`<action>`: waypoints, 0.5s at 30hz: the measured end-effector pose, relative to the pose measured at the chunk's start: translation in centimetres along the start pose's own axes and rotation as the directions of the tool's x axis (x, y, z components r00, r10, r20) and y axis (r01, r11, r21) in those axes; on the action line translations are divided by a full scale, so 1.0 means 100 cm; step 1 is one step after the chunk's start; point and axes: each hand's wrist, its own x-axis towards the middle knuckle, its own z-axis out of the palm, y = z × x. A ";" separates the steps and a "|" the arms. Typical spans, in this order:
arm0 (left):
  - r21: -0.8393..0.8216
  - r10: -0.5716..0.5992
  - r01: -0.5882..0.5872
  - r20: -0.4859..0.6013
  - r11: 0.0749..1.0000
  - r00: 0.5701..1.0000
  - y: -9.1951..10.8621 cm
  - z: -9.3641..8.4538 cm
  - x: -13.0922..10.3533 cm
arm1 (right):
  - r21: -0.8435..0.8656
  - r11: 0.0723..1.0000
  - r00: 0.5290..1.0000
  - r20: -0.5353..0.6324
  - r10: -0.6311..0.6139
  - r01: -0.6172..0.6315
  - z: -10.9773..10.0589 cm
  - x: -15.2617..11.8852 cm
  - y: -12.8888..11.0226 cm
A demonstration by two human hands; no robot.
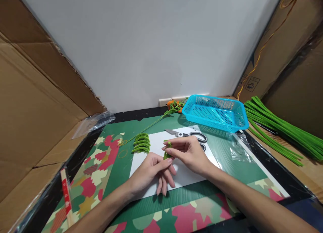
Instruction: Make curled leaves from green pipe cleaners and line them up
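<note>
Between my hands is a short piece of green pipe cleaner [166, 155], held above a white sheet of paper [157, 144]. My left hand [155, 169] is closed at the lower end of the piece with thumb and index finger, its other fingers hanging loosely curled. At the upper end, my right hand [191, 154] pinches it between thumb and fingers. Several bent green pipe cleaner pieces [141, 143] lie in a row at the paper's left edge. Scissors [198, 136] with black and white handles rest behind my right hand, partly hidden by it.
A blue perforated basket [214, 126] stands at the back right. Beside it lies an orange pipe cleaner flower [172, 104] with a long green stem. Long green pipe cleaners [282, 127] are bundled at right. Cardboard walls [32, 75] flank the table; a red-wrapped stick [66, 196] lies left.
</note>
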 end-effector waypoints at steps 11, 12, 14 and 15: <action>0.106 -0.059 0.048 0.102 0.993 0.993 0.013 -0.001 -0.011 | 0.142 0.986 0.995 -0.026 0.094 -0.089 0.003 0.000 -0.001; 0.142 -0.034 0.022 0.084 0.990 0.996 0.014 -0.001 -0.012 | 0.133 0.989 0.996 -0.051 0.072 -0.065 0.003 0.000 -0.002; 0.203 0.024 -0.032 0.043 0.979 0.999 0.013 -0.001 -0.011 | 0.092 0.996 0.996 -0.090 0.016 -0.008 0.000 0.000 -0.004; 0.222 0.051 -0.055 0.023 0.973 0.998 0.011 -0.001 -0.010 | 0.071 0.997 0.995 -0.100 -0.007 0.014 -0.002 0.001 -0.005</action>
